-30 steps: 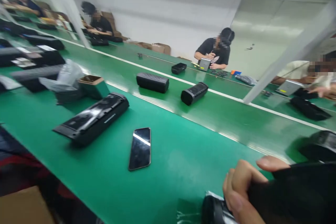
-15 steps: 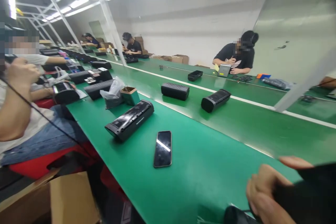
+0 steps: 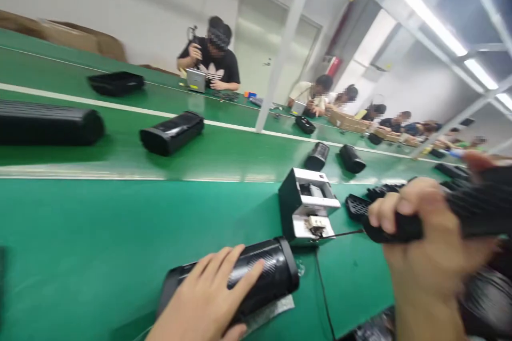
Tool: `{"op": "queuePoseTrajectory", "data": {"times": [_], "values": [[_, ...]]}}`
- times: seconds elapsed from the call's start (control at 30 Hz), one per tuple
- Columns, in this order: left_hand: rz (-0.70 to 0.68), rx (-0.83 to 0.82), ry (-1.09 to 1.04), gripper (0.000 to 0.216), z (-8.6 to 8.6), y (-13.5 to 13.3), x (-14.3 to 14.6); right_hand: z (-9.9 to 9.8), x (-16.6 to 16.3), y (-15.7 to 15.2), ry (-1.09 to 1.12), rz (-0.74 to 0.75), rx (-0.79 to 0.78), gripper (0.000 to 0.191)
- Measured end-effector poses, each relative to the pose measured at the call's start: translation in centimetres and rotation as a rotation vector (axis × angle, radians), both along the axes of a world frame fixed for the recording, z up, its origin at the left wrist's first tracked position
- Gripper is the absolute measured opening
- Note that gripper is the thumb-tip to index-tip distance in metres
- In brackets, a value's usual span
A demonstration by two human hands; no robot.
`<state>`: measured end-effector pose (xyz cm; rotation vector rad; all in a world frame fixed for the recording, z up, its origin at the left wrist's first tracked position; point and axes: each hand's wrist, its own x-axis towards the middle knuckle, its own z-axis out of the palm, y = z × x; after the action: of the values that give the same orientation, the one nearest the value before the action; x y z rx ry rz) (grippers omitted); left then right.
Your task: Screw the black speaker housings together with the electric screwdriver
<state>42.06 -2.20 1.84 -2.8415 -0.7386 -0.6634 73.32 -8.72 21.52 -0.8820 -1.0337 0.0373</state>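
My left hand (image 3: 208, 298) lies over a black cylindrical speaker (image 3: 264, 269) that rests on its side on a scrap of plastic film at the near edge of the green bench (image 3: 100, 234). Its fingers curve over the top of the speaker. My right hand (image 3: 424, 229) is raised at the right, closed around a long black grille piece (image 3: 476, 205) that it holds level above the bench. Between the two hands stands a small white and black box device (image 3: 308, 205) with a thin black cable running from it.
More black speakers lie on the conveyor belt: one (image 3: 172, 132) in the middle, one (image 3: 48, 125) at the left, two (image 3: 318, 155) further right. A black tray (image 3: 116, 82) sits on the far bench. Loose black grilles (image 3: 358, 205) lie beside the box device. Several people work across the belt; a white post (image 3: 286, 48) rises there.
The view has swung from the left of the bench to the right; the phone and open speaker casing are out of sight. My left hand now shows, resting on the speaker, and the right hand is raised.
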Motion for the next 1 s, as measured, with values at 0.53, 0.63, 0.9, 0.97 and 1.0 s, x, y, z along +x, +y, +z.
{"op": "queuePoseTrajectory", "data": {"times": [0.53,0.63,0.9,0.97,1.0], "values": [[0.072,-0.013,-0.062,0.078,-2.8,1.5,0.0,-4.8,3.6,3.1,-0.001,0.176,-0.147,0.034],[0.054,-0.003,-0.086,0.076,-2.0,1.1,0.4,-4.0,2.4,-0.1,0.049,0.197,-0.213,0.034],[0.018,-0.053,-0.093,0.070,-0.8,0.6,0.7,-1.2,-3.4,-5.3,0.213,0.130,-0.140,0.052],[0.031,-0.038,-0.092,0.071,-0.7,0.5,0.8,-0.9,-3.5,-4.8,0.124,0.147,-0.215,0.050],[0.032,-0.019,-0.087,0.072,-0.6,0.5,0.8,-0.8,-3.4,-4.3,0.087,0.152,-0.259,0.053]]}}
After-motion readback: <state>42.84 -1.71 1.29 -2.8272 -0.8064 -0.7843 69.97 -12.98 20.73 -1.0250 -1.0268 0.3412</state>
